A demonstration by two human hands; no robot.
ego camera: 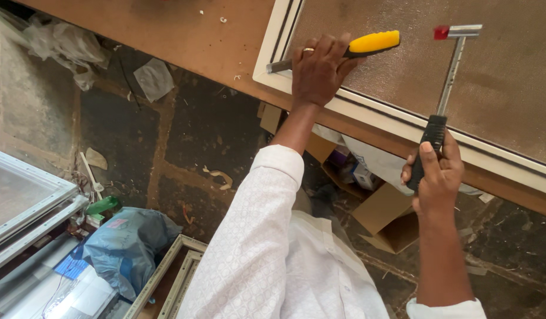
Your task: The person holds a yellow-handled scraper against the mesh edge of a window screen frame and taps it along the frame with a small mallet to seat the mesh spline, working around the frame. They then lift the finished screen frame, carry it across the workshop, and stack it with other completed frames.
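Gripping a yellow-handled tool (367, 44), left hand (317, 71) presses it on the white screen frame (397, 121) near the counter (184, 35) edge | right hand (435, 174) fist-closed on black-gripped metal hammer (447, 77), head over mesh (403, 59)

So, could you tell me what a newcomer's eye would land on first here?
Probably the two tools over the white-framed mesh screen on the brown bench. The left hand presses a yellow-handled tool onto the frame's corner, while the right hand grips a metal hammer by its black handle, its red-tipped head over the mesh. Below, the dark floor is littered with scraps, a cardboard box and a blue bag.
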